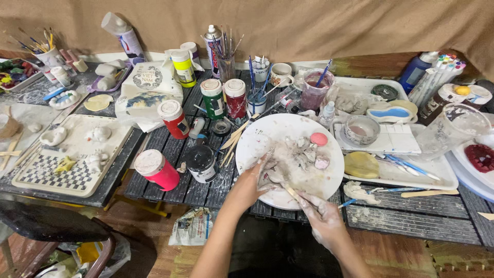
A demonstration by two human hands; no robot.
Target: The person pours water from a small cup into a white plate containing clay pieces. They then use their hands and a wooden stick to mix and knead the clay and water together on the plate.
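A round white board [267,139] smeared with grey clay lies on the dark slatted table [206,190]. My left hand [256,180] presses on a lump of grey clay [275,175] at the board's near edge. Coated in clay, my right hand [320,212] grips a thin wooden modelling stick [292,192] whose tip meets the lump. Further back on the board sit small grey clay pieces [304,150] and a pink disc [319,139].
Paint bottles stand left of the board: red [174,119], pink [157,170], black [201,163], green [212,98]. A checkered tray [51,180] holds white figurines at left. A white tray [437,177] with brushes and a yellow sponge [361,164] lies right. A chair [56,226] stands below left.
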